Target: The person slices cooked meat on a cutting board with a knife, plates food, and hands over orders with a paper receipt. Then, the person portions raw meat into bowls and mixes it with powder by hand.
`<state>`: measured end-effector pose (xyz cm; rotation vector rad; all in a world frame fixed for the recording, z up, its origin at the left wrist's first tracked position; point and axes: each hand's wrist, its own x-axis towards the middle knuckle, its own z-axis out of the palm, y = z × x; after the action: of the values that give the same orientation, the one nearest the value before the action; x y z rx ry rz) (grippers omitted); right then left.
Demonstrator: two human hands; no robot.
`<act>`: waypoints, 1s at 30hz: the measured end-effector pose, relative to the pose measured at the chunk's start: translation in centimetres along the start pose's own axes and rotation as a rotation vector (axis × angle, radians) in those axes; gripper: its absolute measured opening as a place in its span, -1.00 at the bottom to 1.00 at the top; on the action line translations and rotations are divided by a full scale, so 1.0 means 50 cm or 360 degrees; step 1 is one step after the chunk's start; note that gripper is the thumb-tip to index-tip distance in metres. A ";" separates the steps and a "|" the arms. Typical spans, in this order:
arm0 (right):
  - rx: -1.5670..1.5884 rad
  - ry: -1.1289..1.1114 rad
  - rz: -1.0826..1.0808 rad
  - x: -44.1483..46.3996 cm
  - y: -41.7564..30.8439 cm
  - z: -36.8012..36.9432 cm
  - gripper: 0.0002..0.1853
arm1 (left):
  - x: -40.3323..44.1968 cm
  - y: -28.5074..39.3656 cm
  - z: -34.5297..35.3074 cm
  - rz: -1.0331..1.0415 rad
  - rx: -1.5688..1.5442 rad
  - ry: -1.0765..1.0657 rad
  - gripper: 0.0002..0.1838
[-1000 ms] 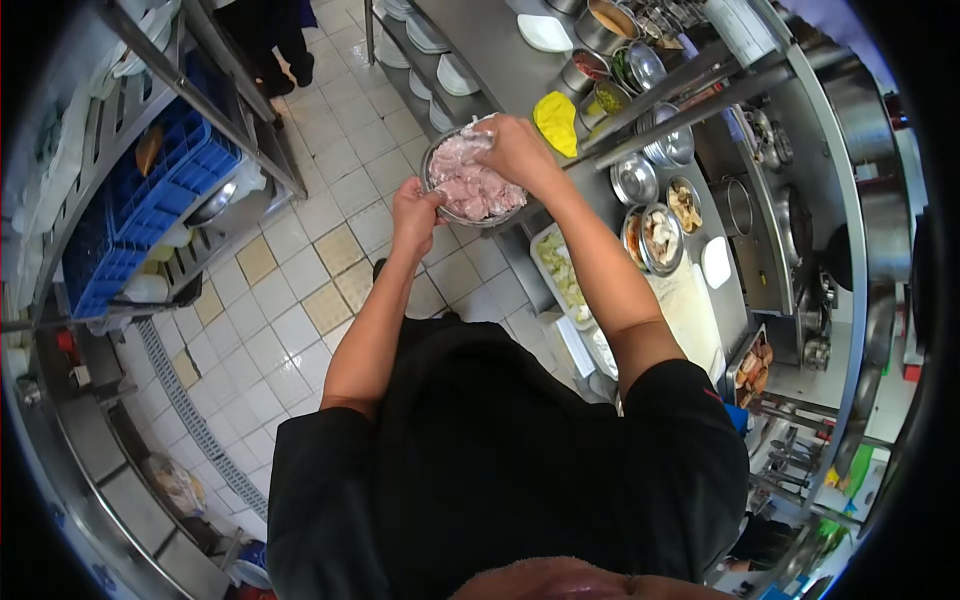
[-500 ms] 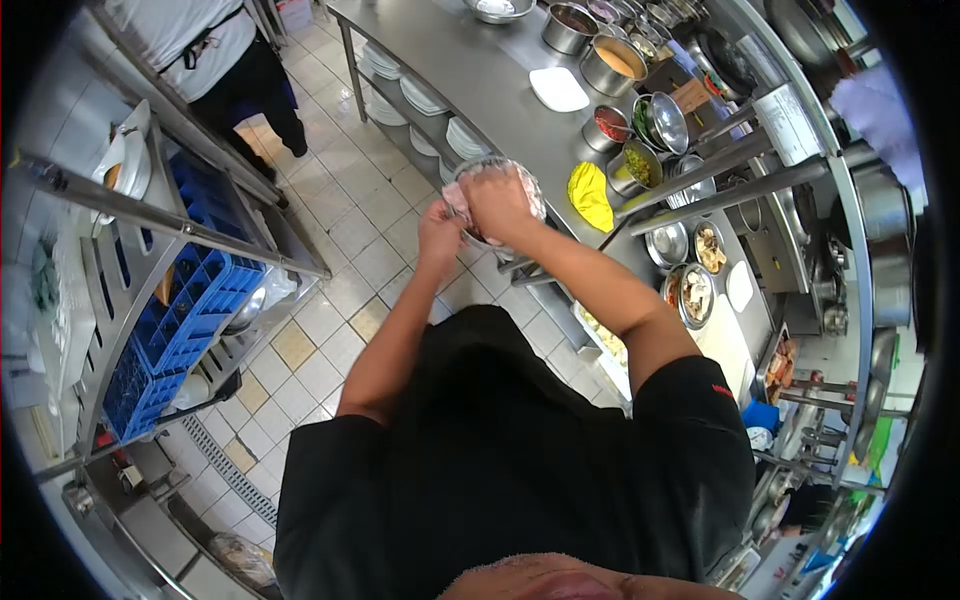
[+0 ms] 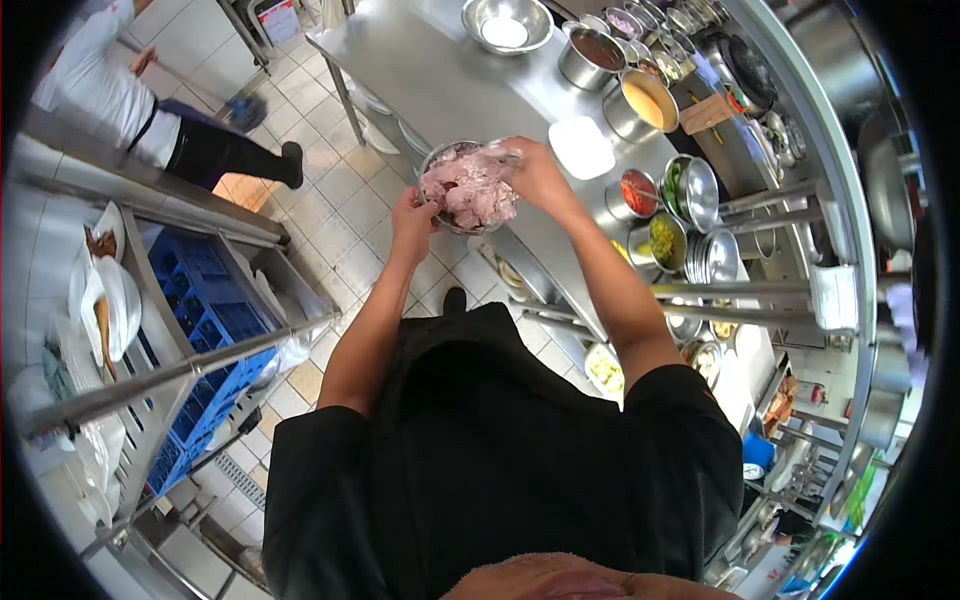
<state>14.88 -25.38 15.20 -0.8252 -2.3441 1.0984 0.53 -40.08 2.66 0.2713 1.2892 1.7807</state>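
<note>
Pale pink raw meat pieces (image 3: 470,188) fill a round metal bowl (image 3: 432,160) in front of my body. My left hand (image 3: 413,222) grips the bowl's near left rim, thumb on top. At the bowl's right side is my right hand (image 3: 535,172), its fingers bent over the edge of the meat; its fingertips are blurred, and whether they pinch meat or the rim cannot be made out. The bowl is held up beside the edge of a steel counter (image 3: 430,75).
On the counter stand an empty metal bowl (image 3: 507,25), a white plate (image 3: 581,148), a pot of orange sauce (image 3: 640,106) and several food containers. Blue crates (image 3: 215,325) fill a rack at left. Another person (image 3: 130,110) is at upper left.
The view has moved forward along the counter, showing more of the far bowl and pots. My right hand has moved from over the meat to the bowl's right side. The other person shows more fully.
</note>
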 end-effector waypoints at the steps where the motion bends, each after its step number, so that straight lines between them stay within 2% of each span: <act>1: -0.0147 0.0099 0.0068 0.018 0.026 0.005 -0.64 | 0.030 0.000 -0.009 -0.0003 -0.0014 -0.0011 -0.85; 4: -0.0247 0.0053 0.0240 0.050 0.056 0.020 -0.64 | 0.121 0.003 -0.031 -0.0005 -0.0075 -0.0055 -0.82; 7: -0.0643 0.0149 0.0094 0.112 0.086 0.084 -0.66 | 0.170 0.055 -0.029 -0.0033 -0.0104 -0.0072 -0.80; 10: -0.0908 0.0007 -0.0065 0.212 0.069 0.129 -0.65 | 0.260 0.101 -0.059 -0.0061 0.0015 -0.0072 -0.77; 13: -0.1091 -0.0124 0.0253 0.318 -0.039 0.179 -0.59 | 0.363 0.128 -0.117 -0.0071 0.0107 -0.0156 -0.69; 15: -0.1136 -0.0063 0.0254 0.385 -0.052 0.235 -0.54 | 0.425 0.173 -0.141 -0.0055 0.0051 -0.0197 -0.67; 18: -0.1072 0.0123 0.0211 0.489 -0.032 0.329 -0.53 | 0.497 0.268 -0.174 -0.0068 -0.0016 -0.0223 -0.73; 19: -0.1027 0.0200 0.0197 0.523 -0.027 0.352 -0.53 | 0.533 0.276 -0.197 -0.0025 0.0062 -0.0248 -0.69; 21: -0.1011 0.0171 0.0257 0.601 -0.031 0.380 -0.58 | 0.614 0.282 -0.250 0.0057 0.0223 -0.0298 -0.61; 26: -0.0787 0.0062 0.0375 0.811 -0.042 0.408 -0.64 | 0.743 0.393 -0.297 0.0056 0.0110 -0.0283 -0.60; 30: -0.0748 0.0055 0.0281 0.972 -0.117 0.416 -0.69 | 0.831 0.503 -0.305 0.0052 -0.0030 -0.0052 -0.65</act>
<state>-35.05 -7.21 13.22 -1.2216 -2.5768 0.5862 -46.25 -20.04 4.55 0.3116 1.2511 1.8078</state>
